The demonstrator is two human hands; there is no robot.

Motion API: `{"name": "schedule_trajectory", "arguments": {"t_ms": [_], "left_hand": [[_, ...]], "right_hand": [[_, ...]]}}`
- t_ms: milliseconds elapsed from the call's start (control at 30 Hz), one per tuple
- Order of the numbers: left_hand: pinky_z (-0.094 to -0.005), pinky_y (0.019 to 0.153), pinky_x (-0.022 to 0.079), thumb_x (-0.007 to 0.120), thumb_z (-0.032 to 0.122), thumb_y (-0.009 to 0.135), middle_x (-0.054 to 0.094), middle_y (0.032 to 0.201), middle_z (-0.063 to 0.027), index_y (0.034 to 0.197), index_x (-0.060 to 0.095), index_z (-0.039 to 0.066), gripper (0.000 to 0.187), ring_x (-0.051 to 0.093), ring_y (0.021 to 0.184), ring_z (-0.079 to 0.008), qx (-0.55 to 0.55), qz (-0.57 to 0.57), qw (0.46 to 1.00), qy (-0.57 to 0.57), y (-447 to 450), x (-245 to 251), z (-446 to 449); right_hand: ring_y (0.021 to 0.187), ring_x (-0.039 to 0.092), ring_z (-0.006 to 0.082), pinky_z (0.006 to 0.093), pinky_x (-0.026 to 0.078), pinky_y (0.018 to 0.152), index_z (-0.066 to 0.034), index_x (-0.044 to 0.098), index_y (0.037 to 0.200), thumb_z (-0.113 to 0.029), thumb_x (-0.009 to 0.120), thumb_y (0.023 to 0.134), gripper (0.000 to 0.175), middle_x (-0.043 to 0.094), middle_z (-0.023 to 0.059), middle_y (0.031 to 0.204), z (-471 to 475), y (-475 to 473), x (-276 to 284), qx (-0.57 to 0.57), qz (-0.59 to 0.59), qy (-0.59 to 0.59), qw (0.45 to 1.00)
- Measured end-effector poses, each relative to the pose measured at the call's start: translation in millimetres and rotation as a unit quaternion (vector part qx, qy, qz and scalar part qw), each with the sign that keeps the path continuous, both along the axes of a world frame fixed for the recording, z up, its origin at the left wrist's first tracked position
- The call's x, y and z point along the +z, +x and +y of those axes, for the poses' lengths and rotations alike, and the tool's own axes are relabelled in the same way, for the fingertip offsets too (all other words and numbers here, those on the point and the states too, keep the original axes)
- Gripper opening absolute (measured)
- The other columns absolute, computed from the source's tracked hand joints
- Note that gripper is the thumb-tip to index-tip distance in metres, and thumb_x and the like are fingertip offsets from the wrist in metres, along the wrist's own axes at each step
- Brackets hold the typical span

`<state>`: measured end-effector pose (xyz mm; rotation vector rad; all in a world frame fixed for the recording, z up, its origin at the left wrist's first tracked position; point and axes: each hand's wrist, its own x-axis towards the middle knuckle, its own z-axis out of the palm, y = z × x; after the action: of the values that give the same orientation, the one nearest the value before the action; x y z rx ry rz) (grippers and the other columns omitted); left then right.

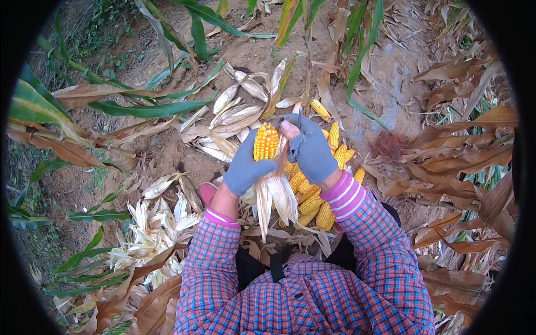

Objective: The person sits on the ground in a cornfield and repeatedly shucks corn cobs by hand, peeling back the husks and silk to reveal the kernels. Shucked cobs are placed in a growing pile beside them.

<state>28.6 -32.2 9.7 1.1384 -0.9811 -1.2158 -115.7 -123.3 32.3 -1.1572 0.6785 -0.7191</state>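
In a grey glove, my left hand (247, 169) grips a yellow corn cob (266, 142) whose top half is bare. Its pale husk (278, 192) is peeled back and hangs below. Beside the cob, my right hand (309, 144), gloved with the thumb tip bare, is closed on strands of husk and silk, and a thin dark pointed tool (300, 115) sticks up from it. Under my right forearm lies a pile of husked cobs (310, 201), partly hidden. Several ears in dry husks (236, 115) lie on the soil beyond my left hand.
A heap of stripped husks (157, 234) lies at the left, near a pink shoe (207, 192). Green corn leaves (155, 109) reach in from the left and top. Brown dry leaves (456, 155) line the right side. A tuft of reddish silk (389, 144) rests on the soil.
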Motion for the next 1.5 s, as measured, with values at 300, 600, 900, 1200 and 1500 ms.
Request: {"name": "schedule_trajectory", "arguments": {"t_ms": [300, 600, 900, 1200, 1500], "left_hand": [[-0.0293, 0.097, 0.040, 0.049, 0.017, 0.090, 0.055, 0.119, -0.0086, 0.126, 0.047, -0.002, 0.041, 0.053, 0.109, -0.0158, 0.145, 0.057, 0.986, -0.059, -19.6, -7.4, -6.3], [-0.0334, 0.069, 0.051, 0.051, 0.042, 0.095, 0.061, 0.085, -0.0074, 0.103, 0.057, 0.005, 0.038, 0.060, 0.075, -0.0200, 0.288, 0.354, 0.888, 0.055, 14.0, -22.9, -16.8], [-0.0267, 0.068, 0.047, 0.054, 0.035, 0.095, 0.057, 0.082, -0.0018, 0.096, 0.057, 0.006, 0.030, 0.054, 0.072, -0.0111, 0.409, 0.180, 0.893, -0.057, 67.5, -22.3, -10.4], [-0.0301, 0.070, 0.046, 0.068, 0.025, 0.083, 0.059, 0.085, -0.0063, 0.101, 0.053, -0.001, 0.035, 0.054, 0.075, -0.0137, 0.309, -0.199, 0.929, -0.051, 7.0, -9.0, -15.7], [-0.0328, 0.070, 0.046, 0.070, 0.024, 0.080, 0.059, 0.083, -0.0101, 0.102, 0.054, 0.001, 0.036, 0.057, 0.074, -0.0203, 0.263, -0.317, 0.911, -0.023, 1.6, -7.4, -18.3]], "right_hand": [[0.059, 0.045, 0.0020, 0.0179, 0.037, 0.050, -0.0069, 0.059, 0.098, -0.033, 0.054, 0.096, 0.027, 0.049, -0.0053, 0.073, 2.5, 1.8, -16.2, 0.001, -0.040, 0.045, 0.998], [0.078, 0.051, 0.0087, 0.0259, 0.044, 0.074, -0.0050, 0.058, 0.100, -0.034, 0.049, 0.098, 0.030, 0.057, 0.0006, 0.087, 5.4, -14.5, -0.5, 0.215, -0.042, -0.118, 0.969], [0.058, 0.043, 0.0044, 0.0186, 0.034, 0.049, -0.0088, 0.058, 0.099, -0.033, 0.054, 0.096, 0.024, 0.048, -0.0031, 0.072, 0.0, -34.6, -40.7, -0.003, -0.048, 0.192, 0.980], [0.053, 0.042, 0.0070, 0.0211, 0.033, 0.044, -0.0065, 0.059, 0.098, -0.029, 0.060, 0.093, 0.023, 0.048, -0.0029, 0.067, -42.6, -34.8, -78.9, -0.160, -0.031, 0.196, 0.967], [0.056, 0.045, 0.0062, 0.0232, 0.039, 0.052, -0.0003, 0.060, 0.110, -0.026, 0.059, 0.093, 0.031, 0.052, 0.0008, 0.069, -60.6, -59.7, -64.4, -0.005, 0.137, -0.098, 0.986]]}}
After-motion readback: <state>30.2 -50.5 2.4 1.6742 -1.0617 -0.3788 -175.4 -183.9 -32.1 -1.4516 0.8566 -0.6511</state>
